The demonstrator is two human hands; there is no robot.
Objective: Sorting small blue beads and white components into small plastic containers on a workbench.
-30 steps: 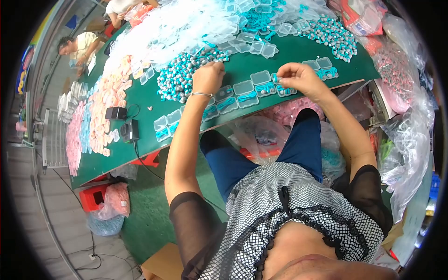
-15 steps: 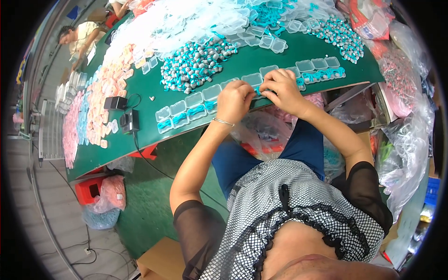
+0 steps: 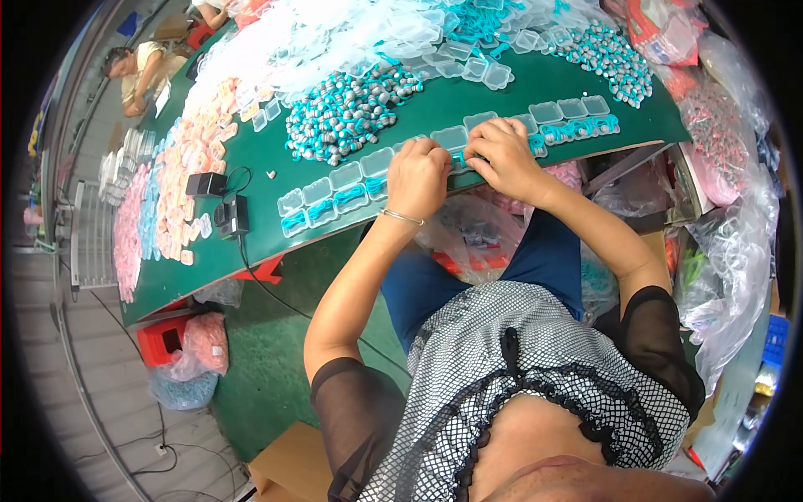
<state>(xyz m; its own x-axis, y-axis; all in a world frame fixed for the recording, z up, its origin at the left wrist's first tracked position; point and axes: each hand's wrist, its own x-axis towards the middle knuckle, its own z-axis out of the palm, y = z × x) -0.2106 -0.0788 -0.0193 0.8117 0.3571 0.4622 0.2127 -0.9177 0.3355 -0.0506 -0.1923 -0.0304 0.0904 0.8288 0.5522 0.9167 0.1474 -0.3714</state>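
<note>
Both hands are closed with fingertips bent down over a row of small clear plastic cases, close to the table's near edge. My left hand (image 3: 418, 177) and my right hand (image 3: 505, 161) pinch at a teal cord (image 3: 457, 159) that shows between them; its ends are hidden by my fingers. The case beneath is mostly covered, with its clear lid (image 3: 450, 139) standing open behind. To the left, several open cases (image 3: 319, 201) hold coiled teal cords. More filled cases (image 3: 579, 129) with raised lids extend the row on the right.
Behind the row lies a heap of grey-tipped teal cords (image 3: 341, 117), with another pile (image 3: 609, 65) far right. Clear cases (image 3: 335, 38) are heaped at the back. Peach pieces (image 3: 194, 163) and a black adapter (image 3: 232, 216) with a cable are at left. A co-worker (image 3: 144, 74) sits far left.
My left hand has shifted slightly left and down, and its fingers have curled further. My right hand has barely moved. The co-worker's arm at far left has changed position.
</note>
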